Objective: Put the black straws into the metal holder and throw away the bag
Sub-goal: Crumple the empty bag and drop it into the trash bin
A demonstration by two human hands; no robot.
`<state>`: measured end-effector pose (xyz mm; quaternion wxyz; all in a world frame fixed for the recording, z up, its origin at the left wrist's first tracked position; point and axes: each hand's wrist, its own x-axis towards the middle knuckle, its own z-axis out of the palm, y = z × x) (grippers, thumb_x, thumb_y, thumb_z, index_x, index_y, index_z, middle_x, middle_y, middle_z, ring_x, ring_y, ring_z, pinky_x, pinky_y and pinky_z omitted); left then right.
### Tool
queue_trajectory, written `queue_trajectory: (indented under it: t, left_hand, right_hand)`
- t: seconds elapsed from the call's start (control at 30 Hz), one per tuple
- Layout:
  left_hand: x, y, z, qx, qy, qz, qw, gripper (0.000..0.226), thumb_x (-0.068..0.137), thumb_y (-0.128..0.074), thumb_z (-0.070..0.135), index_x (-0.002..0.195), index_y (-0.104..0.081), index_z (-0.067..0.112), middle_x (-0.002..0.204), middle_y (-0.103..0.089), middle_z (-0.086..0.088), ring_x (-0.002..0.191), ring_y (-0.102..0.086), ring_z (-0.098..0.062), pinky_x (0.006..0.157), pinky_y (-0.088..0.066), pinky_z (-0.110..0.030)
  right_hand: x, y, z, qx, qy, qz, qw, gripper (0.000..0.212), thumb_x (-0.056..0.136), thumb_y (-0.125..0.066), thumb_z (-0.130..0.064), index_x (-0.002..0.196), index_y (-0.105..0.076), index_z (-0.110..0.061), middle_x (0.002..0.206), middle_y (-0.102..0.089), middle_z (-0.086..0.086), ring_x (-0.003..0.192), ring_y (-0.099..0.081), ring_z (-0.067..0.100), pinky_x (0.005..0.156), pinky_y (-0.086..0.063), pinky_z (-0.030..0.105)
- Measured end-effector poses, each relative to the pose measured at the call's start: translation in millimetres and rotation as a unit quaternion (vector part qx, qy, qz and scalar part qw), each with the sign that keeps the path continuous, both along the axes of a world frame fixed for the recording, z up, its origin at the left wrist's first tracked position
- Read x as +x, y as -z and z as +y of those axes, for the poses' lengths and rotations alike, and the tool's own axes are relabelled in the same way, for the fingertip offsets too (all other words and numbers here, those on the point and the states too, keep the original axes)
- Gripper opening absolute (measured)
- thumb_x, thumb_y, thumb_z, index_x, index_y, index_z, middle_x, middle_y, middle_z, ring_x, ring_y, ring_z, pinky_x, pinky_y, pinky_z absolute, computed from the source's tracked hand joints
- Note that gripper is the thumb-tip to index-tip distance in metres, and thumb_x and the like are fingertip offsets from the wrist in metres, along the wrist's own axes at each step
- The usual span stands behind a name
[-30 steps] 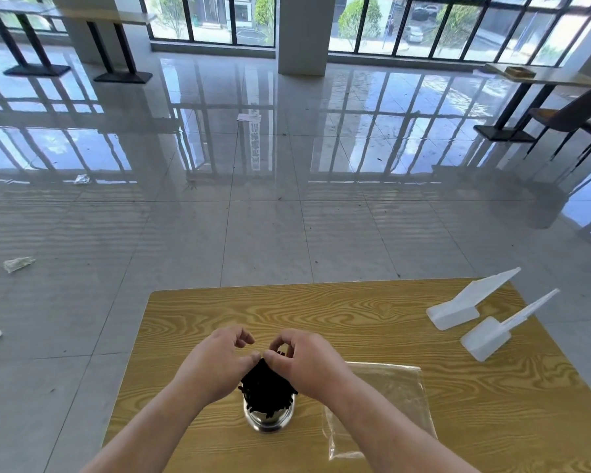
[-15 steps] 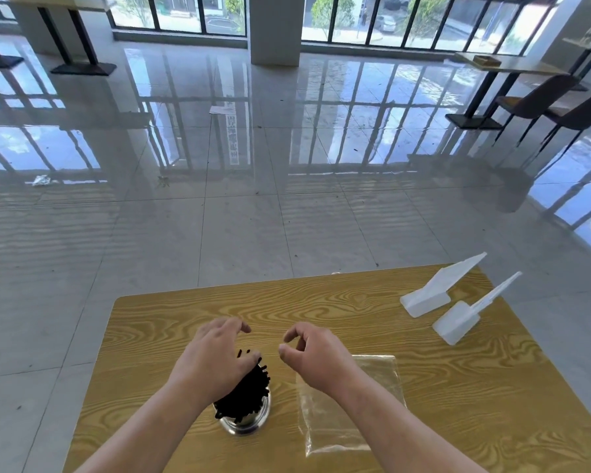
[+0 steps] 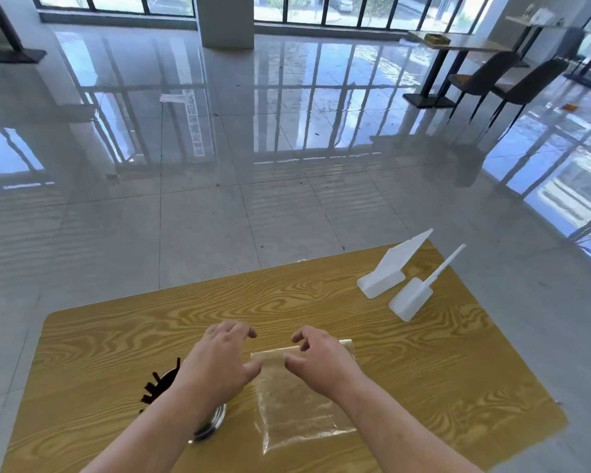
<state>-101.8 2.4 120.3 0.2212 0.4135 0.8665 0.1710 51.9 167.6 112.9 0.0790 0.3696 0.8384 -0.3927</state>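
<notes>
The black straws stand bunched in the metal holder near the table's front left; my left forearm hides most of both. A clear plastic bag lies flat on the wooden table just right of the holder. My left hand hovers over the bag's far left corner, fingers loosely spread and holding nothing. Over the bag's far edge is my right hand, its fingers curved and apart, with nothing held.
Two white plastic scoops lie at the table's far right. Beyond the table is glossy tiled floor with scraps of litter. Dark chairs and another table stand far right.
Both hands have left the straws and moved right, over the bag's far edge. The view has swung so the holder now sits lower left.
</notes>
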Motion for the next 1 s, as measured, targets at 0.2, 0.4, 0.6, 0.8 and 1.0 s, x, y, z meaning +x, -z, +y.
queue_trajectory:
  t: [0.2, 0.4, 0.6, 0.8, 1.0]
  left_hand:
    - [21.4, 13.8, 26.8, -0.029, 0.033, -0.007, 0.999, 0.055, 0.092, -0.063, 0.056, 0.141, -0.050, 0.036, 0.151, -0.047, 0.013, 0.144, -0.037, -0.013, 0.119, -0.033, -0.032]
    - [41.8, 34.9, 42.1, -0.062, 0.052, -0.013, 0.997, 0.063, 0.090, -0.065, 0.053, 0.146, -0.045, 0.033, 0.153, -0.044, 0.011, 0.144, -0.037, -0.016, 0.118, -0.035, -0.031]
    - [61.4, 67.3, 50.9, -0.101, 0.064, -0.029, 0.992, 0.083, 0.083, -0.073, 0.057, 0.153, -0.038, 0.033, 0.159, -0.036, 0.010, 0.147, -0.035, -0.017, 0.120, -0.037, -0.033]
    - [79.7, 99.0, 50.9, -0.144, 0.058, -0.041, 0.987, 0.098, 0.078, -0.077, 0.065, 0.159, -0.031, 0.033, 0.163, -0.030, 0.008, 0.150, -0.032, -0.019, 0.120, -0.037, -0.036]
    - [90.7, 120.2, 55.5, -0.169, 0.056, -0.018, 0.984, 0.101, 0.078, -0.076, 0.068, 0.159, -0.028, 0.031, 0.159, -0.033, 0.004, 0.148, -0.031, -0.022, 0.119, -0.039, -0.037]
  right_hand:
    - [28.3, 12.4, 18.0, -0.009, 0.019, -0.027, 0.999, 0.056, 0.091, -0.067, -0.056, 0.141, -0.058, -0.032, 0.133, -0.058, -0.010, 0.108, -0.061, 0.009, 0.081, -0.053, 0.027]
    - [47.0, 26.5, 30.9, 0.011, 0.012, -0.044, 0.999, 0.060, 0.093, -0.069, -0.053, 0.145, -0.056, -0.026, 0.144, -0.058, -0.005, 0.128, -0.055, 0.017, 0.102, -0.052, 0.036]
    - [61.7, 46.3, 38.9, 0.004, -0.007, -0.085, 0.996, 0.070, 0.093, -0.069, -0.052, 0.155, -0.049, -0.024, 0.155, -0.054, 0.002, 0.141, -0.049, 0.023, 0.114, -0.045, 0.039]
    - [80.4, 65.1, 40.0, -0.039, -0.013, -0.128, 0.991, 0.079, 0.090, -0.071, -0.053, 0.160, -0.041, -0.030, 0.160, -0.051, 0.001, 0.144, -0.049, 0.023, 0.116, -0.044, 0.038]
    - [98.4, 80.9, 45.9, -0.067, -0.023, -0.159, 0.985, 0.092, 0.091, -0.072, -0.053, 0.168, -0.028, -0.031, 0.170, -0.040, 0.002, 0.153, -0.042, 0.025, 0.123, -0.038, 0.039]
